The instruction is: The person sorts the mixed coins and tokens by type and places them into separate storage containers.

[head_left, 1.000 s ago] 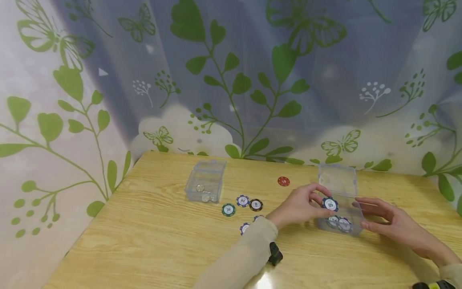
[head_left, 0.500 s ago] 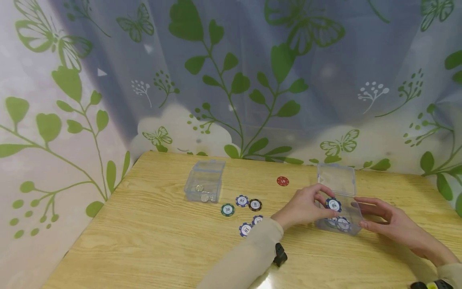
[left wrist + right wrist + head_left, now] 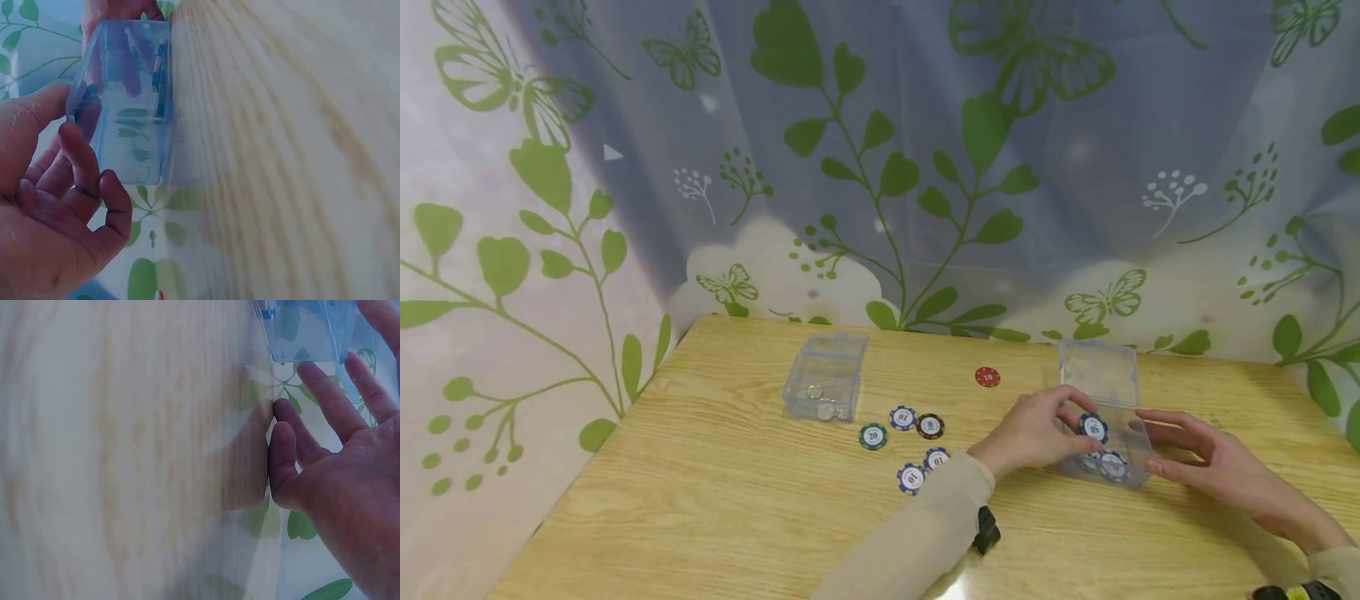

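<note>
A hinged clear plastic box (image 3: 1138, 477) stands at the right with its lid (image 3: 1099, 372) leaning back. The left hand (image 3: 1037, 429) reaches over the box's left side and pinches a dark blue poker chip (image 3: 1093, 428) between thumb and index finger at the opening. Further poker chips (image 3: 1112, 466) lie inside, one partly hidden by the left thumb. Along the box's right wall is the right hand (image 3: 1225, 467), thumb near the front corner. Its fingers (image 3: 328, 400) look mostly straight in the right wrist view, their tips at the box.
Left of the hands lie blue poker chips (image 3: 912, 478), a green chip (image 3: 873, 436) and a black chip (image 3: 931, 426). A red chip (image 3: 987, 377) is farther back. Another clear box (image 3: 801, 406), lid up, holds several coins. Behind the wooden table (image 3: 700, 500) hangs a printed curtain (image 3: 925, 250).
The left hand and its poker chip have shifted slightly right over the box. Two blue chips near the left sleeve show more fully. The right hand stays in place.
</note>
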`<move>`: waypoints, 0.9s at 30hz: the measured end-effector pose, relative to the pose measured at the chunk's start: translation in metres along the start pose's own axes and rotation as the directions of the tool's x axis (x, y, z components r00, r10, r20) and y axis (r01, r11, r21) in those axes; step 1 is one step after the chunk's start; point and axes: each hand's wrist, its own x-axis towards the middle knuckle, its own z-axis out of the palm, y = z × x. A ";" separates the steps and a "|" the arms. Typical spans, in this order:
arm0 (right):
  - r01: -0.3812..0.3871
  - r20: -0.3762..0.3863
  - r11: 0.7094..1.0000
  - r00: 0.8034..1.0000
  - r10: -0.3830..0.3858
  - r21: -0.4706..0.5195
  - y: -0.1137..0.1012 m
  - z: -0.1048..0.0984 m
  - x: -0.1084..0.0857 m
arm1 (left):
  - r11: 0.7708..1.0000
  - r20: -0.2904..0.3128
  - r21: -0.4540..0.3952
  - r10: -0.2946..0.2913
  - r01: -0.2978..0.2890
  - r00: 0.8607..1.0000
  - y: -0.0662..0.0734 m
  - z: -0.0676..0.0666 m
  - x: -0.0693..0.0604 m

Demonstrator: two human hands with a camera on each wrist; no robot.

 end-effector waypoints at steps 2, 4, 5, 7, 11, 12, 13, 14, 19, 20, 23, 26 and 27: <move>-0.004 0.004 1.000 1.000 0.004 0.001 0.000 0.000 0.000 | 1.000 0.001 0.020 0.004 -0.004 1.000 0.000 0.000 0.000; -0.005 0.007 1.000 1.000 0.005 -0.002 0.000 0.000 0.000 | 0.999 0.005 0.038 0.014 -0.014 1.000 0.000 -0.001 0.001; -0.007 0.010 1.000 1.000 0.007 -0.002 0.001 0.000 0.000 | 0.999 0.009 0.046 0.017 -0.018 1.000 -0.001 -0.001 0.001; -0.003 0.011 1.000 1.000 0.004 -0.010 0.001 0.000 0.000 | 0.998 0.015 0.049 0.026 -0.027 1.000 -0.002 -0.001 0.001; 0.004 0.007 1.000 1.000 -0.004 -0.017 0.002 0.000 0.000 | 0.998 0.017 0.053 0.041 -0.042 0.999 -0.003 -0.002 0.000; 0.007 0.006 1.000 1.000 -0.007 -0.019 0.002 0.000 0.000 | 0.998 0.019 0.046 0.044 -0.045 0.999 -0.004 -0.002 -0.001; 0.008 0.007 1.000 1.000 -0.008 -0.018 0.002 0.000 0.000 | 0.998 0.021 0.032 0.047 -0.047 0.999 -0.004 -0.003 -0.002; 0.009 0.006 1.000 1.000 -0.009 -0.017 0.002 0.000 0.000 | 0.999 0.023 0.016 0.048 -0.048 0.999 -0.004 -0.003 -0.002; 0.009 0.010 1.000 1.000 -0.009 -0.015 0.001 0.001 0.000 | 0.992 0.024 -0.118 0.046 -0.043 0.999 -0.007 -0.010 -0.006; 0.009 0.010 1.000 1.000 -0.009 -0.016 0.001 0.001 0.000 | 0.989 0.017 -0.136 0.052 -0.049 0.999 -0.009 -0.011 -0.006; 0.002 0.012 1.000 1.000 -0.002 -0.014 0.001 0.001 0.000 | 0.978 0.002 -0.198 0.070 -0.069 0.998 -0.013 -0.017 -0.007; -0.001 0.009 1.000 1.000 0.001 -0.015 0.001 0.001 0.000 | 0.971 -0.016 -0.225 0.084 -0.085 0.996 -0.017 -0.024 -0.008; -0.004 0.008 1.000 1.000 0.004 -0.015 0.001 0.001 0.001 | 0.969 -0.021 -0.231 0.082 -0.084 0.996 -0.018 -0.027 -0.009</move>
